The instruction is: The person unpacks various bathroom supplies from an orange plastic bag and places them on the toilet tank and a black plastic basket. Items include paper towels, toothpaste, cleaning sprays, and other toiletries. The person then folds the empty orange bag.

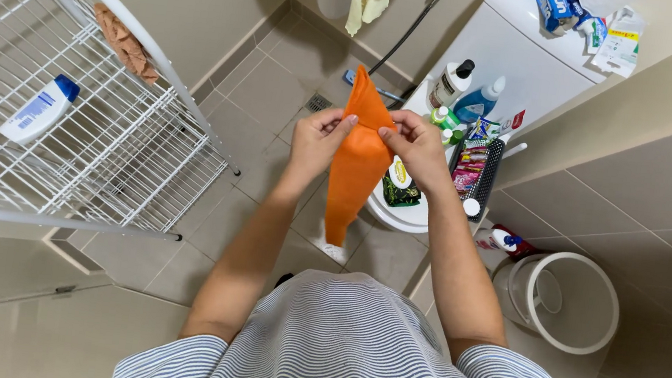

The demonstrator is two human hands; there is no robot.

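An orange cloth [358,166] hangs folded lengthwise in front of me over the tiled bathroom floor. My left hand [318,137] pinches its upper left edge. My right hand [417,143] pinches the upper right edge at about the same height. The cloth's lower end dangles free, level with my forearms. Both arms reach forward from my striped shirt [350,353].
A white wire rack [93,151] stands at left with a white bottle [40,110] and a brown rag [125,43] on it. A toilet [504,73] carries bottles and packets. A white bucket [566,301] sits at right. A hose [411,27] hangs by the basin.
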